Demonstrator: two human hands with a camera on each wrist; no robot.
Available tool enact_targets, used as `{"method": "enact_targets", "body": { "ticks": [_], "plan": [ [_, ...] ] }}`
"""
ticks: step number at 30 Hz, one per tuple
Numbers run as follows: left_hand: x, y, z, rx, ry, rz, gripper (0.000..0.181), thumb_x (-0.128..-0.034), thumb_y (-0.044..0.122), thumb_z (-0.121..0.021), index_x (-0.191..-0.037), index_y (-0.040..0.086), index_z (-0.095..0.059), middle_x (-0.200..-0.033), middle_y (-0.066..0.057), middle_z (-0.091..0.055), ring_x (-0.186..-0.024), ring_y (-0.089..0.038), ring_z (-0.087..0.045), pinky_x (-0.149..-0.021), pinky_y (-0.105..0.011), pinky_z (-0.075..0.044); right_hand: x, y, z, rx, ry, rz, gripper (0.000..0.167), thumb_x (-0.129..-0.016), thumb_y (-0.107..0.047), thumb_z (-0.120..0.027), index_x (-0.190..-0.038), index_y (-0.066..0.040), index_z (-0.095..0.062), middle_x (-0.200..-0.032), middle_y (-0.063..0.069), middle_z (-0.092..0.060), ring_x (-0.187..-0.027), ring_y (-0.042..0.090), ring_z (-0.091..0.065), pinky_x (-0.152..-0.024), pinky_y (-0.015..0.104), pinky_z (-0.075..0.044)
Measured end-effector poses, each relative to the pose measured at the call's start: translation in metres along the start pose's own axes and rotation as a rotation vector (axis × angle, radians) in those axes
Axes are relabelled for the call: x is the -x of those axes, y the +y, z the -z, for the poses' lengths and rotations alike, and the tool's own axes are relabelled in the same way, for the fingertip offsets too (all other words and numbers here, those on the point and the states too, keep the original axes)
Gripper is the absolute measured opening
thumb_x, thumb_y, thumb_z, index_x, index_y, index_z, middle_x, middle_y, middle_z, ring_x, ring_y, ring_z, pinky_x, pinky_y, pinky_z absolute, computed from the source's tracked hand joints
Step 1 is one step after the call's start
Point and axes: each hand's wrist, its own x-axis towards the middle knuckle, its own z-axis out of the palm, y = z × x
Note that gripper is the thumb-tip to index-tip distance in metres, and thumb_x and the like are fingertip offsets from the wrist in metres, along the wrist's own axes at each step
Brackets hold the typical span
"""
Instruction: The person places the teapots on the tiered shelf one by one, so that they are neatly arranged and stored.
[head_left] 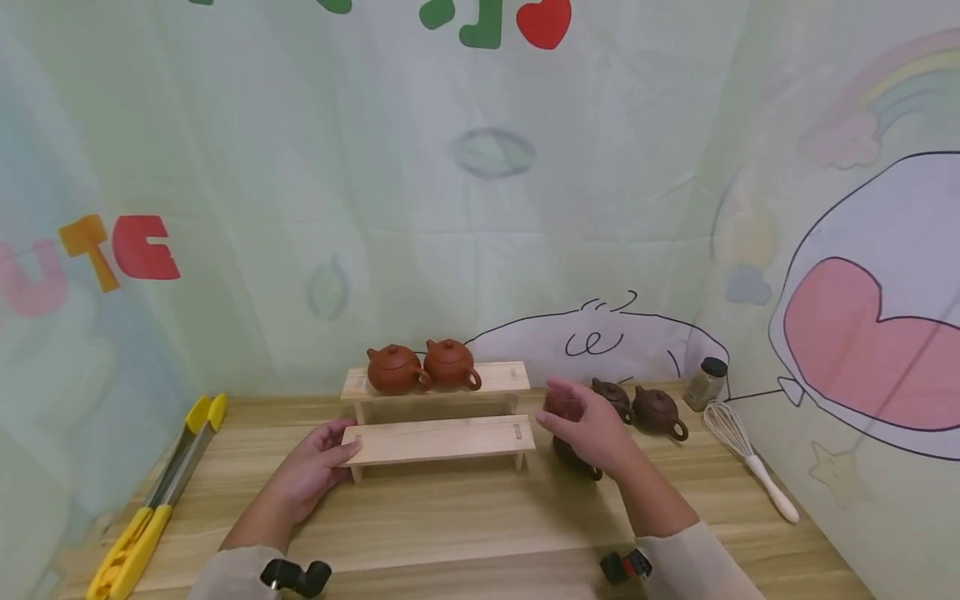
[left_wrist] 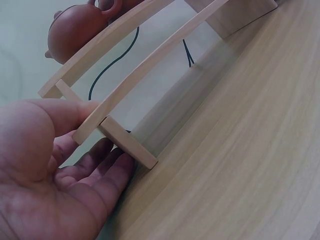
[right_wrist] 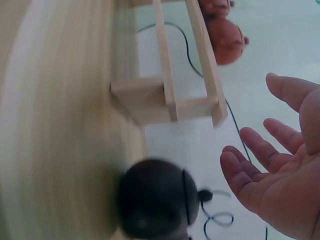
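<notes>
A two-step wooden stand [head_left: 442, 440] has two red-brown teapots [head_left: 393, 370] side by side on its upper step. My left hand [head_left: 311, 471] grips the left end of the lower step; in the left wrist view its thumb lies on the board [left_wrist: 145, 70] and the fingers are bent beside the leg. Right of the stand, my right hand [head_left: 592, 429] is above a dark teapot [head_left: 576, 458], which it partly hides. The right wrist view shows that hand [right_wrist: 280, 160] with spread, slightly bent fingers, holding nothing and apart from the dark teapot [right_wrist: 152, 200].
Two more dark teapots [head_left: 657, 412] stand at the back right, near a black-capped jar [head_left: 706, 384] and a white-handled whisk [head_left: 757, 467]. Yellow-and-grey tongs [head_left: 161, 492] lie along the left of the wooden table [head_left: 435, 533]. A printed curtain [head_left: 375, 275] hangs behind.
</notes>
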Motion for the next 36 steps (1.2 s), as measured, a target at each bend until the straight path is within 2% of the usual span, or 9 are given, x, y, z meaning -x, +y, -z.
{"method": "enact_targets", "body": {
  "ticks": [3, 7, 10, 15, 20, 28, 33, 36],
  "plan": [
    [0.000, 0.000, 0.000, 0.001, 0.000, 0.001, 0.067, -0.1121, 0.023, -0.057, -0.165, -0.001, -0.024, -0.173, -0.029, -0.026, -0.149, -0.037, -0.045, -0.111, -0.039, -0.053, 0.006, 0.013, 0.009, 0.000, 0.011, 0.000, 0.061, -0.097, -0.034, -0.080, -0.153, -0.018, -0.059, -0.145, 0.013, -0.068, -0.134, 0.037, -0.064, -0.107, 0.053, -0.057],
    [0.001, 0.000, 0.001, 0.002, -0.002, 0.001, 0.068, -0.1121, 0.023, -0.057, -0.166, -0.001, -0.023, -0.173, -0.029, -0.025, -0.148, -0.034, -0.045, -0.109, -0.036, -0.053, 0.010, 0.027, 0.018, -0.014, 0.021, -0.038, 0.063, -0.096, -0.034, -0.081, -0.153, -0.017, -0.058, -0.148, 0.013, -0.067, -0.138, 0.038, -0.061, -0.108, 0.054, -0.057],
    [0.002, 0.000, 0.002, -0.005, -0.002, -0.002, 0.069, -0.1120, 0.024, -0.057, -0.166, -0.001, -0.022, -0.174, -0.029, -0.024, -0.148, -0.034, -0.045, -0.107, -0.035, -0.054, 0.010, 0.035, 0.021, -0.020, 0.028, -0.069, 0.062, -0.096, -0.034, -0.082, -0.151, -0.017, -0.059, -0.150, 0.013, -0.065, -0.141, 0.040, -0.059, -0.111, 0.056, -0.055],
    [0.003, 0.001, 0.001, -0.008, -0.002, 0.000, 0.069, -0.1120, 0.024, -0.057, -0.166, -0.001, -0.022, -0.174, -0.029, -0.024, -0.150, -0.037, -0.043, -0.110, -0.038, -0.052, 0.008, 0.048, 0.021, -0.008, 0.045, -0.081, 0.061, -0.094, -0.030, -0.084, -0.148, -0.010, -0.061, -0.149, 0.016, -0.065, -0.141, 0.042, -0.058, -0.113, 0.058, -0.052],
    [0.001, 0.000, 0.001, -0.008, -0.011, 0.000, 0.069, -0.1124, 0.024, -0.056, -0.166, -0.001, -0.021, -0.174, -0.029, -0.023, -0.153, -0.039, -0.040, -0.118, -0.047, -0.048, 0.007, 0.057, 0.021, 0.011, 0.030, -0.112, 0.064, -0.092, -0.030, -0.085, -0.148, -0.010, -0.061, -0.151, 0.017, -0.064, -0.141, 0.042, -0.058, -0.114, 0.059, -0.051],
    [0.001, 0.001, 0.000, -0.007, -0.011, 0.004, 0.069, -0.1123, 0.025, -0.056, -0.166, -0.001, -0.022, -0.174, -0.029, -0.023, -0.153, -0.039, -0.041, -0.119, -0.047, -0.048, 0.007, 0.068, 0.019, 0.082, -0.021, -0.167, 0.070, -0.090, -0.036, -0.088, -0.150, -0.014, -0.060, -0.156, 0.016, -0.059, -0.143, 0.041, -0.055, -0.114, 0.060, -0.050],
    [0.002, 0.001, 0.000, -0.007, -0.009, 0.000, 0.069, -0.1123, 0.024, -0.056, -0.166, -0.001, -0.022, -0.174, -0.029, -0.022, -0.153, -0.039, -0.040, -0.120, -0.049, -0.046, 0.006, 0.070, 0.017, 0.116, -0.029, -0.154, 0.073, -0.087, -0.032, -0.090, -0.150, -0.010, -0.059, -0.159, 0.021, -0.055, -0.148, 0.042, -0.049, -0.120, 0.064, -0.041],
    [0.001, 0.000, 0.000, -0.005, -0.008, 0.000, 0.068, -0.1123, 0.024, -0.056, -0.166, -0.001, -0.022, -0.175, -0.029, -0.022, -0.153, -0.039, -0.040, -0.120, -0.047, -0.047, 0.007, 0.073, 0.016, 0.115, -0.039, -0.144, 0.075, -0.086, -0.029, -0.091, -0.150, -0.009, -0.058, -0.158, 0.023, -0.055, -0.147, 0.044, -0.050, -0.119, 0.065, -0.042]
  ]
}}
